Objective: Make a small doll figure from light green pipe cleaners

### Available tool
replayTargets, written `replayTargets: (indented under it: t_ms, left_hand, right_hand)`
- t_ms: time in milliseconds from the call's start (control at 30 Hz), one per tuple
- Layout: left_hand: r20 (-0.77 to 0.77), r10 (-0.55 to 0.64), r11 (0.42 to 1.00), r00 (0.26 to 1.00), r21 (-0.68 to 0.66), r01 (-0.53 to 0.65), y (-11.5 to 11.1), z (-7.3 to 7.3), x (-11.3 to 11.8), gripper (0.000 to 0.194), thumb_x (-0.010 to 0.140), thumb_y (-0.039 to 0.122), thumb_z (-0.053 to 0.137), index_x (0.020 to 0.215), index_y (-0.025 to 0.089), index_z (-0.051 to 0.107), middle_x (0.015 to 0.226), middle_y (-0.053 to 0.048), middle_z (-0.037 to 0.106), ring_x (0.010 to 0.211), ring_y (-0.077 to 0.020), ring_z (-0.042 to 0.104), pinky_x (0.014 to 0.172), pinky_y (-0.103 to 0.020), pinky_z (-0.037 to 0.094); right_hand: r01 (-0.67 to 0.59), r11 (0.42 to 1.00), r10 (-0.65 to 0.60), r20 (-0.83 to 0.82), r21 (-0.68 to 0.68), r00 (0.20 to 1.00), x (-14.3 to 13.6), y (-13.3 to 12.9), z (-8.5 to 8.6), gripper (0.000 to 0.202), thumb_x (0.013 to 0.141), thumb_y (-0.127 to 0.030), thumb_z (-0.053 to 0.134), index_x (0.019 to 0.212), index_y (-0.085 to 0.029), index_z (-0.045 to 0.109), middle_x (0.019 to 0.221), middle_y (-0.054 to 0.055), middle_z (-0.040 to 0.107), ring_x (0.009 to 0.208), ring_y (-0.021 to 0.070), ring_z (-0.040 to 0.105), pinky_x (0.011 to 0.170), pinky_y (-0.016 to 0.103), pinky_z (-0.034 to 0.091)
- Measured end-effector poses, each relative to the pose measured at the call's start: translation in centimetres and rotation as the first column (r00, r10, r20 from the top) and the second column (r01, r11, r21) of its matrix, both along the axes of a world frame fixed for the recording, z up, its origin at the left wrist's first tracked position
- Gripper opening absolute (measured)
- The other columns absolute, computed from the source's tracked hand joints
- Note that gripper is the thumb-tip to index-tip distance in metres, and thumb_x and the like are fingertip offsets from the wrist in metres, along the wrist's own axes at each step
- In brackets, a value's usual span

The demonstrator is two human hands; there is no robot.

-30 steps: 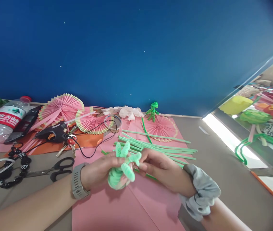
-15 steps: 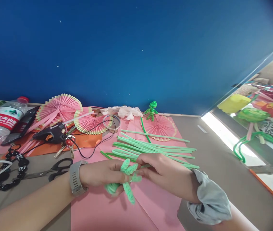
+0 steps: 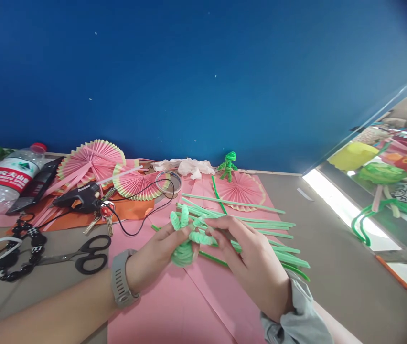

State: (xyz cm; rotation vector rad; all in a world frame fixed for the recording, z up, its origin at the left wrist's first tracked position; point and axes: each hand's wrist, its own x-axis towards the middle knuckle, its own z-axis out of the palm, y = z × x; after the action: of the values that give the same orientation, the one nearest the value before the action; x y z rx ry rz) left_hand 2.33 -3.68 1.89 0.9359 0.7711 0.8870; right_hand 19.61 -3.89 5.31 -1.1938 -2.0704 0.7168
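The left hand [image 3: 160, 251] grips the mint-green fuzzy piece [image 3: 182, 255], its thumb hiding the middle. The right hand [image 3: 251, 260] touches it, grip unclear, partly covering the green stems [image 3: 294, 260] beneath.

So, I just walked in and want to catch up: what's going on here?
A person's left hand holds a mint-green figure of coiled fuzzy stems over pink paper. The right hand has its fingertips at one of the coiled limbs; whether they pinch it is hard to tell. Loose green stems lie just beyond the hands, with a darker green figure upright behind them. Scissors lie off to the left.
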Motion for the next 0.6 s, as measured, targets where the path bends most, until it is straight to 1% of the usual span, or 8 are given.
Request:
replayTargets:
  t_ms: [100, 167, 233, 300, 333, 400, 500, 600]
  left_hand:
    - [0.099, 0.019, 1.0, 0.995, -0.02, -0.017, -0.1, 0.1, 0.0, 0.023, 0.084, 0.034, 0.047, 0.074, 0.015, 0.055, 0.067, -0.001, 0.053, 0.06, -0.0108, 0.046, 0.06, -0.023, 0.038]
    - [0.13, -0.008, 1.0, 0.992, -0.021, 0.011, -0.1, 0.1, 0.0, 0.024, 0.085, 0.034, 0.045, 0.076, 0.015, 0.056, 0.068, -0.001, 0.054, 0.061, -0.011, 0.047, 0.062, -0.024, 0.038]
    - [0.115, -0.049, 0.999, 0.992, -0.009, 0.051, -0.1, 0.1, -0.2, 0.026, 0.086, 0.033, 0.043, 0.075, 0.015, 0.057, 0.068, -0.002, 0.054, 0.061, -0.011, 0.047, 0.063, -0.024, 0.038]
    - [0.065, -0.078, 0.997, 0.995, -0.001, 0.078, -0.1, 0.2, -0.4, 0.027, 0.087, 0.031, 0.042, 0.073, 0.014, 0.057, 0.067, -0.002, 0.053, 0.06, -0.0109, 0.046, 0.062, -0.024, 0.037]
    - [0.04, -0.09, 0.996, 0.995, -0.002, 0.09, -0.2, 0.3, -0.4, 0.028, 0.087, 0.03, 0.041, 0.072, 0.013, 0.057, 0.066, -0.002, 0.052, 0.059, -0.0107, 0.045, 0.06, -0.024, 0.037]
    - [0.04, -0.087, 0.996, 0.995, -0.016, 0.088, -0.2, 0.2, -0.5, 0.03, 0.087, 0.032, 0.04, 0.071, 0.013, 0.056, 0.065, -0.002, 0.05, 0.057, -0.0104, 0.043, 0.058, -0.023, 0.037]
    - [0.051, -0.027, 0.999, 0.998, -0.029, 0.028, -0.2, 0.0, -0.4, 0.03, 0.085, 0.04, 0.041, 0.076, 0.014, 0.053, 0.064, 0.0, 0.047, 0.055, -0.0101, 0.041, 0.055, -0.023, 0.036]
    - [-0.012, 0.009, 1.0, 1.0, 0.009, -0.009, 0.0, -0.2, -0.4, 0.021, 0.084, 0.037, 0.048, 0.082, 0.017, 0.052, 0.066, 0.001, 0.048, 0.057, -0.0097, 0.043, 0.056, -0.022, 0.036]
  right_hand:
    - [-0.023, 0.98, -0.025, -0.24, -0.197, 0.971, -0.2, 0.3, -0.4, 0.011, 0.087, -0.022, 0.044, 0.097, -0.022, 0.049, 0.081, 0.003, 0.061, 0.071, 0.0136, 0.059, 0.06, 0.024, 0.045]
    - [-0.086, 0.94, -0.05, -0.381, -0.332, 0.923, -0.2, 0.7, -0.7, 0.007, 0.086, -0.027, 0.046, 0.089, -0.021, 0.048, 0.073, 0.0, 0.06, 0.061, 0.0105, 0.056, 0.052, 0.021, 0.044]
    - [-0.165, 0.899, -0.039, -0.449, -0.406, 0.893, -0.2, 1.0, -0.9, 0.011, 0.086, -0.03, 0.048, 0.082, -0.02, 0.047, 0.069, -0.001, 0.058, 0.056, 0.0084, 0.053, 0.049, 0.019, 0.042]
    - [-0.215, 0.883, -0.003, -0.464, -0.416, 0.886, -0.1, 1.2, -1.1, 0.013, 0.086, -0.031, 0.049, 0.081, -0.019, 0.047, 0.073, 0.0, 0.059, 0.062, 0.0092, 0.054, 0.054, 0.021, 0.043]
    - [-0.224, 0.886, 0.013, -0.46, -0.407, 0.888, -0.1, 1.3, -1.2, 0.013, 0.086, -0.031, 0.049, 0.081, -0.019, 0.047, 0.075, 0.001, 0.059, 0.066, 0.0101, 0.055, 0.058, 0.022, 0.044]
    - [-0.211, 0.901, 0.027, -0.435, -0.379, 0.9, -0.1, 1.3, -1.3, 0.013, 0.086, -0.031, 0.049, 0.083, -0.018, 0.048, 0.077, 0.001, 0.059, 0.071, 0.0112, 0.055, 0.063, 0.023, 0.044]
    - [-0.177, 0.915, 0.032, -0.373, -0.363, 0.927, -0.1, 1.2, -1.5, 0.014, 0.085, -0.032, 0.05, 0.081, -0.018, 0.05, 0.073, -0.001, 0.056, 0.066, 0.0098, 0.053, 0.057, 0.021, 0.041]
    - [-0.208, 0.899, 0.047, -0.387, -0.385, 0.921, 0.0, 1.3, -1.6, 0.016, 0.085, -0.033, 0.049, 0.081, -0.018, 0.049, 0.069, -0.002, 0.053, 0.058, 0.0073, 0.047, 0.05, 0.019, 0.036]
